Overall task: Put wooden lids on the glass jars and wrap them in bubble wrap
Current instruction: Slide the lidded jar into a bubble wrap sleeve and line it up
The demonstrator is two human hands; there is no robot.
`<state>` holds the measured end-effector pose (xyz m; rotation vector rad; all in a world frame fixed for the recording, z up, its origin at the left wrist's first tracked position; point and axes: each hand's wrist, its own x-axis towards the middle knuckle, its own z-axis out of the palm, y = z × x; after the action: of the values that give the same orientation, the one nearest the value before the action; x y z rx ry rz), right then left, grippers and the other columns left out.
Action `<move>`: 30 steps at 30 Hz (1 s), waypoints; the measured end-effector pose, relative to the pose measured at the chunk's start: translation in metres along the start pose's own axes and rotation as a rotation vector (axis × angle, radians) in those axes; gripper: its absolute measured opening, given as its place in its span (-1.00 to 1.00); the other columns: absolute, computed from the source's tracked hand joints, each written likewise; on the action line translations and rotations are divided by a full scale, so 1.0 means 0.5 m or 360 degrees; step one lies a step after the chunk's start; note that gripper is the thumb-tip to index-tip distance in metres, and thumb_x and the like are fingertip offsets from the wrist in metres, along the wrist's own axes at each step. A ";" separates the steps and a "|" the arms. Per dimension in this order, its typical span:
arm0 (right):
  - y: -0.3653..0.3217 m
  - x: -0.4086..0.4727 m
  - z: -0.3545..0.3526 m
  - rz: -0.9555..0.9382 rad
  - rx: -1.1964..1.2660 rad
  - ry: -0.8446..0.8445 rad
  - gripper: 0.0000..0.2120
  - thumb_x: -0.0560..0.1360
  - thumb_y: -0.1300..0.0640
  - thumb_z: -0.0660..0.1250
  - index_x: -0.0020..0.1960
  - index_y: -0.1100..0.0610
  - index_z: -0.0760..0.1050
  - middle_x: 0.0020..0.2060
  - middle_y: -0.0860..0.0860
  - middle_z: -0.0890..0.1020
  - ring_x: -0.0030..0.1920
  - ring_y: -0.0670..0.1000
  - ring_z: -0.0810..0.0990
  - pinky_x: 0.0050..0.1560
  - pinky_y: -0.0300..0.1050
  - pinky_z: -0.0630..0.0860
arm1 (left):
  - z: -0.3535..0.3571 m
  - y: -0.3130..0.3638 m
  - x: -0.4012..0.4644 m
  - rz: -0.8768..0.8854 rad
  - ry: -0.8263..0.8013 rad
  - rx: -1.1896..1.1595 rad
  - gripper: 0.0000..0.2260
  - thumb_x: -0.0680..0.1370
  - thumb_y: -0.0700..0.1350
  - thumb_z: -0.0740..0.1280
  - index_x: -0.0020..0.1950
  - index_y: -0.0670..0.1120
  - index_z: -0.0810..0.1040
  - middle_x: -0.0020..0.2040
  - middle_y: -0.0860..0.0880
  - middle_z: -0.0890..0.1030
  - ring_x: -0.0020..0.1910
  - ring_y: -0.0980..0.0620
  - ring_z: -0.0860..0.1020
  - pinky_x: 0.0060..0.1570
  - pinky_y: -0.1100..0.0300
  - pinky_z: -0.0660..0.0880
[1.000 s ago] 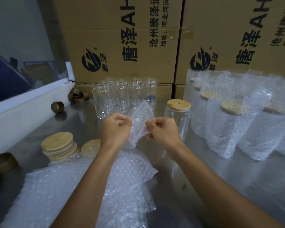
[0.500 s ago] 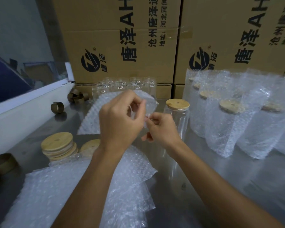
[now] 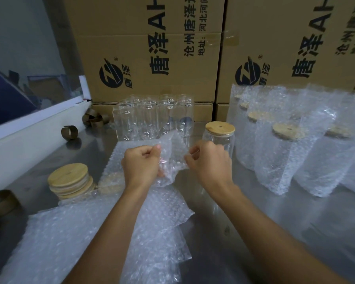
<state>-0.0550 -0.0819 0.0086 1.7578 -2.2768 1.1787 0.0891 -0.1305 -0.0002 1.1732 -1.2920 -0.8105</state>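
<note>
My left hand [image 3: 140,165] and my right hand [image 3: 208,160] each pinch an edge of a bubble wrap bag [image 3: 172,154], holding it up between them above the metal table [image 3: 254,232]. Its mouth looks pulled apart. Just behind my right hand stands a glass jar [image 3: 218,140] with a wooden lid [image 3: 220,128] on it. Several bare glass jars [image 3: 152,117] stand in a cluster at the back. A stack of wooden lids [image 3: 70,179] sits at the left. More bubble wrap bags [image 3: 90,238] lie piled under my forearms.
Several lidded jars wrapped in bubble wrap [image 3: 285,144] stand in a row at the right. Cardboard boxes [image 3: 152,48] wall off the back. Empty brown tape cores [image 3: 69,132] lie at the left, near a white ledge [image 3: 29,136].
The hands lifted the bubble wrap bag and spread it out, and now both have come back down with the bag pinched between them, its upper edge crumpled open.
</note>
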 end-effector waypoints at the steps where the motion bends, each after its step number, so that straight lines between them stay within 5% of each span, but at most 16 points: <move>1: 0.002 0.000 0.000 -0.0034 -0.0106 0.0020 -0.94 0.53 0.07 0.36 -0.05 0.04 0.59 -0.15 0.03 0.68 -0.07 0.19 0.63 -0.08 0.03 0.57 | -0.001 -0.001 0.001 -0.0052 0.0020 -0.0065 -0.74 0.56 -0.10 0.44 -0.34 -0.09 0.62 -0.51 -0.04 0.60 -0.62 0.03 0.54 -0.45 0.16 0.54; 9: 0.003 0.005 -0.016 -0.0051 -0.0127 0.0205 -0.75 0.45 -0.02 0.49 -0.21 0.02 0.43 -0.27 0.02 0.62 -0.19 0.19 0.58 -0.25 -0.07 0.33 | -0.006 -0.005 0.008 -0.0199 0.0125 -0.0267 -0.86 0.49 -0.20 0.50 -0.23 -0.16 0.61 -0.51 -0.06 0.56 -0.63 0.05 0.50 -0.58 0.27 0.42; 15: 0.010 0.017 -0.045 -0.0077 -0.0023 0.0345 -0.67 0.44 0.02 0.51 -0.33 0.02 0.38 -0.35 -0.01 0.59 -0.24 0.16 0.59 -0.26 -0.05 0.43 | -0.009 -0.004 0.007 -0.0253 0.0139 -0.0328 -0.84 0.48 -0.23 0.51 -0.26 -0.17 0.58 -0.58 0.00 0.51 -0.65 0.10 0.43 -0.61 0.32 0.36; 18: 0.004 0.013 -0.053 -0.0332 0.0174 0.0690 -0.65 0.44 -0.07 0.53 -0.28 0.06 0.41 -0.44 -0.05 0.50 -0.39 0.04 0.52 -0.38 -0.09 0.39 | -0.009 -0.005 0.007 -0.0248 0.0129 -0.0318 -0.83 0.47 -0.21 0.51 -0.27 -0.16 0.58 -0.59 0.00 0.50 -0.64 0.11 0.43 -0.61 0.34 0.34; 22: 0.012 0.023 -0.061 -0.0506 0.0289 0.1074 -0.52 0.37 -0.08 0.58 0.03 0.23 0.49 -0.14 0.04 0.50 -0.15 0.07 0.50 -0.22 0.01 0.49 | -0.009 -0.006 0.005 -0.0226 0.0123 -0.0320 -0.82 0.48 -0.18 0.52 -0.25 -0.17 0.58 -0.58 0.01 0.51 -0.64 0.11 0.43 -0.60 0.33 0.35; 25: 0.036 0.039 -0.059 -0.0257 0.0353 0.0831 -0.14 0.30 -0.16 0.61 0.40 0.21 0.34 0.19 0.12 0.43 0.15 0.07 0.43 0.15 0.04 0.48 | -0.008 -0.007 0.002 -0.0183 0.0135 -0.0357 -0.77 0.49 -0.12 0.52 -0.28 -0.17 0.56 -0.59 0.03 0.49 -0.66 0.12 0.41 -0.62 0.33 0.33; 29: 0.070 0.045 -0.038 -0.0130 0.0500 0.0468 0.13 0.28 -0.14 0.62 0.60 0.10 0.01 0.44 0.04 0.24 0.27 -0.22 0.21 0.28 -0.48 0.21 | -0.006 -0.007 0.002 -0.0174 0.0150 -0.0366 -0.77 0.51 -0.11 0.50 -0.26 -0.19 0.56 -0.60 0.04 0.48 -0.67 0.14 0.41 -0.63 0.35 0.33; 30: 0.079 0.047 -0.031 -0.0062 0.0547 0.0390 0.16 0.28 -0.10 0.64 0.61 0.08 -0.03 0.49 0.04 0.22 0.31 -0.21 0.21 0.31 -0.48 0.15 | -0.006 -0.008 0.003 -0.0176 0.0155 -0.0367 -0.78 0.52 -0.12 0.49 -0.25 -0.19 0.56 -0.60 0.04 0.48 -0.67 0.14 0.40 -0.63 0.35 0.33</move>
<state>-0.1032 -0.0892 0.0091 1.6283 -1.9847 1.7541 0.0929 -0.1323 -0.0030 1.0916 -1.0312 -0.9450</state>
